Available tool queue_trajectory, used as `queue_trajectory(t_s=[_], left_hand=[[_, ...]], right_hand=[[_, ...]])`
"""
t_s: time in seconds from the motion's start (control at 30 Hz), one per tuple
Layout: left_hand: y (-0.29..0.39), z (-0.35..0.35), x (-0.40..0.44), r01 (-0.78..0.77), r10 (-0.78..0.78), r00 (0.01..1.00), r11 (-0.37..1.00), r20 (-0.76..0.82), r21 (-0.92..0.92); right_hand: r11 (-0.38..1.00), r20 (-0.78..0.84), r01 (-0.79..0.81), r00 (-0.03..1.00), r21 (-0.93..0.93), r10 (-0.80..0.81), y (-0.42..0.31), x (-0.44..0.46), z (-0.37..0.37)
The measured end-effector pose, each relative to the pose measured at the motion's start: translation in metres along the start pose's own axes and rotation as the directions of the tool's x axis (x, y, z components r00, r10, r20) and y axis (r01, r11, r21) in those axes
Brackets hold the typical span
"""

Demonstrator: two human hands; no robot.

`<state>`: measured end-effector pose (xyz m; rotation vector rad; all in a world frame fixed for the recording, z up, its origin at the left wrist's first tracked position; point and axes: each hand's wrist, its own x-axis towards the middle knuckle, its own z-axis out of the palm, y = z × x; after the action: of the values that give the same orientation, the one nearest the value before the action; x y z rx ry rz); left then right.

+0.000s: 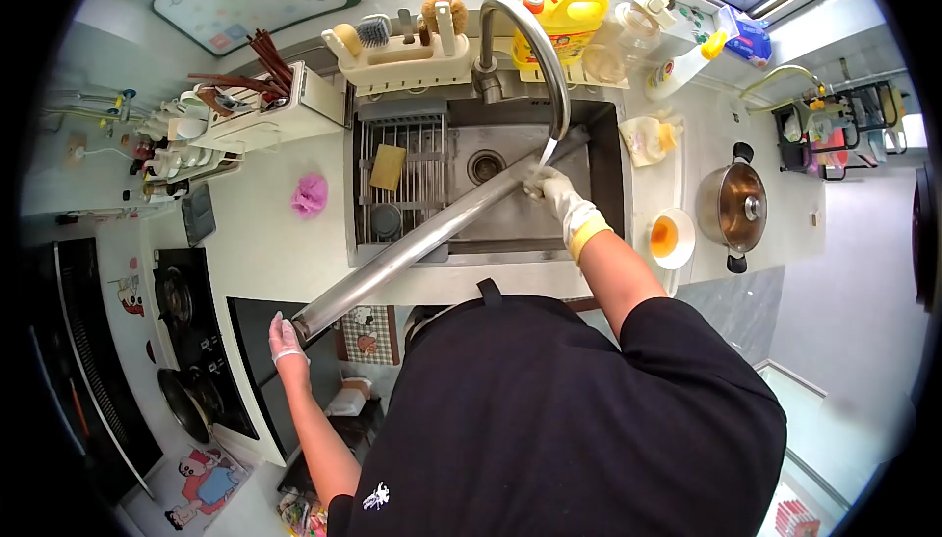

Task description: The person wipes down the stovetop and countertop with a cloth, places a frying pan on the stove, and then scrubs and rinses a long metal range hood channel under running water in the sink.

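Note:
A long, shiny metal strip [422, 236] lies diagonally across the sink [491, 254], its lower end past the counter's front edge. My left hand [286, 339], in a thin clear glove, holds that lower end. At the upper part, my right hand [557, 195], in a white glove with a yellow cuff, has its fingers curled against the strip; anything inside them is hidden. Water runs from the curved faucet [561, 76] onto the strip beside my right hand. Left of the drain, a yellow sponge [388, 167] sits on the metal rack [422, 159].
A lidded pot [733, 207] and a white bowl [684, 239] stand right of the sink. Behind it are a brush holder [407, 68] and yellow bottle [572, 22]. A pink scrubber [309, 195] lies left, near the chopstick holder [304, 110]. The stove [201, 341] is far left.

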<state>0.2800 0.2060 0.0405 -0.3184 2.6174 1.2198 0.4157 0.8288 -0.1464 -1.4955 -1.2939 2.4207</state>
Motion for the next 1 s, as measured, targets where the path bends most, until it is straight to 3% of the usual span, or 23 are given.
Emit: queue_trajectory(t_s=[0.07,0.1,0.17,0.2,0.27,0.3,0.4,0.43,0.47,0.53,0.67,0.73,0.8,0.87,0.9,0.93,1.0], left_hand=[[0.011,0.000,-0.002,-0.160,0.170,0.979,0.983,-0.109,0.092],[0.017,-0.001,0.000,-0.159,0.170,0.979,0.983,-0.117,0.094],[0.033,-0.005,0.005,-0.248,0.251,0.962,0.968,-0.112,0.035],[0.075,-0.001,-0.012,-0.196,0.188,0.979,0.972,-0.075,-0.125],[0.107,0.001,-0.022,-0.077,0.092,0.996,0.898,0.012,-0.434],[0.109,0.002,-0.018,-0.061,0.108,0.992,0.850,0.059,-0.523],[0.131,0.004,-0.019,-0.003,0.137,0.980,0.745,0.148,-0.667],[0.134,0.005,-0.020,0.031,0.144,0.973,0.691,0.179,-0.722],[0.136,0.005,-0.020,0.024,0.135,0.978,0.688,0.159,-0.726],[0.139,0.004,-0.019,0.188,0.239,0.921,0.418,0.308,-0.889],[0.149,0.003,-0.025,0.270,0.304,0.888,0.263,0.345,-0.926],[0.145,0.001,-0.031,0.249,0.288,0.898,0.292,0.333,-0.923],[0.141,0.009,-0.031,0.235,0.289,0.893,0.356,0.346,-0.904],[0.134,0.015,-0.033,0.223,0.267,0.899,0.404,0.348,-0.887],[0.138,0.016,-0.039,0.228,0.214,0.913,0.442,0.348,-0.868],[0.138,0.019,-0.044,0.231,0.206,0.913,0.446,0.351,-0.865],[0.136,0.023,-0.053,0.266,0.194,0.904,0.444,0.381,-0.856]], right_hand=[[0.999,-0.074,0.016,0.997,-0.044,-0.019,0.003,-0.001,-0.006],[0.996,-0.149,0.028,0.988,-0.089,-0.041,0.004,-0.003,-0.010],[0.996,-0.099,0.068,0.992,-0.064,-0.074,0.003,-0.014,-0.017],[0.994,-0.048,0.100,0.994,-0.038,-0.102,0.004,-0.019,-0.017],[0.959,-0.091,0.067,0.991,-0.276,-0.096,0.022,-0.010,-0.041],[0.976,-0.134,0.042,0.988,-0.212,-0.072,0.038,0.002,-0.056],[0.966,-0.060,0.072,0.994,-0.250,-0.090,0.039,-0.003,-0.066],[0.953,-0.125,0.031,0.990,-0.301,-0.071,0.028,-0.026,-0.054],[0.963,-0.081,0.036,0.995,-0.269,-0.059,0.034,-0.021,-0.064],[0.988,-0.029,0.056,0.998,-0.144,-0.061,0.036,-0.016,-0.075],[0.989,-0.038,0.059,0.998,0.138,-0.055,0.011,-0.035,-0.042],[0.977,-0.034,0.082,0.996,0.196,-0.077,0.003,-0.025,-0.029],[0.986,0.370,0.165,0.918,-0.032,-0.142,0.000,0.015,-0.050],[0.988,0.062,0.116,0.991,0.105,-0.122,-0.009,-0.007,-0.012],[0.988,0.157,0.127,0.978,0.082,-0.139,-0.001,0.018,-0.024],[0.996,0.118,0.083,0.990,-0.026,-0.079,-0.018,-0.007,-0.004],[0.975,0.049,0.008,0.999,0.222,-0.019,-0.022,-0.016,0.015]])
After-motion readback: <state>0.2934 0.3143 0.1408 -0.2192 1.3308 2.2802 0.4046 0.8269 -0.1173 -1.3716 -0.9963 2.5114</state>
